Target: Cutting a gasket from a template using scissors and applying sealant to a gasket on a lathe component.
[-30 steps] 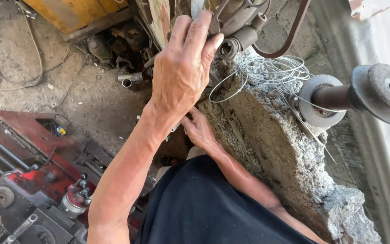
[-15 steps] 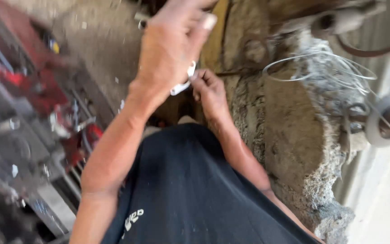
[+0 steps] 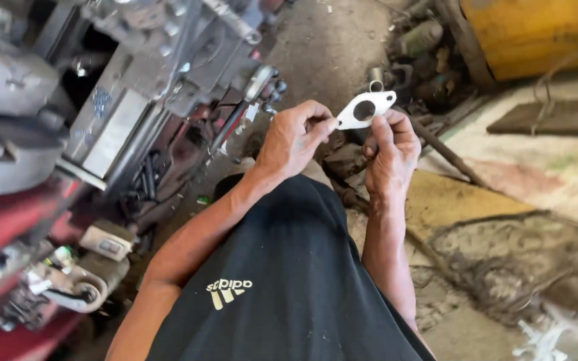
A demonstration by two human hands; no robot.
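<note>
Between both hands, a white oval gasket [image 3: 365,109] is pinched: left hand [image 3: 294,138] on 1 end, right hand [image 3: 389,148] beneath. It was brought away from the concrete ledge and is now held before the engine block [image 3: 162,73].

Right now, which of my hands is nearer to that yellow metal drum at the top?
Right. The right hand pinches the flat white gasket just below-left of the yellow metal drum; the left hand grips the gasket's other end, farther away.

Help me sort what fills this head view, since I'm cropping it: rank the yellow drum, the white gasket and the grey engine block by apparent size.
1. grey engine block
2. yellow drum, partly cut off
3. white gasket, held by both hands
</note>
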